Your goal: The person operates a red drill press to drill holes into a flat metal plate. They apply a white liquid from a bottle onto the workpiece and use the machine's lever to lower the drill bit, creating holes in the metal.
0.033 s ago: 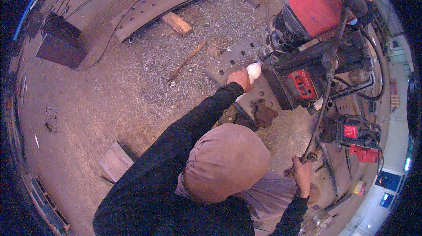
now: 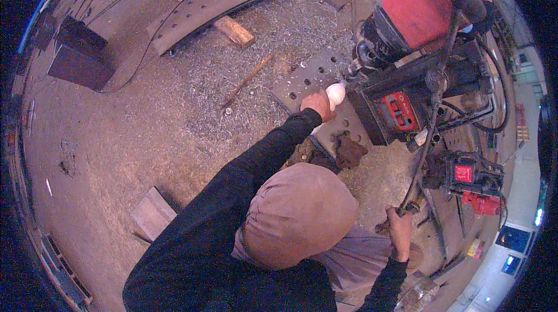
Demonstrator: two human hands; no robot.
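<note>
Practically nothing differs from the frame just before: arms, machine and plate keep their places, which suggests a steady stretch of the work, with neither grip being traded for another. The left hand [image 2: 317, 106] is curled snugly around a white object [image 2: 336, 95], whose rounded end bulges out past the fingers on the upper right side (what it is I cannot make out, since the hand hides much of it). That pale end sits just beside the spindle [image 2: 351, 70] of a red-bodied machine [image 2: 417, 8]; whether the two touch I cannot tell. Beneath them lies a grey steel plate [image 2: 297, 76] pierced with round holes.

Lower down and well apart, the right hand [image 2: 400, 230] is wrapped around the lower end of a dark bar [image 2: 418, 163], which slants up toward the machine, so no gap shows in that grip either. Between the two arms rises a rounded bulk of brown cloth [image 2: 299, 213], seemingly a bent knee. A crumpled dark rag [image 2: 351, 151] rests on the plate's near end, below the red control panel [image 2: 398, 111], and bright shavings [image 2: 203, 108] litter the floor to the left.
</note>
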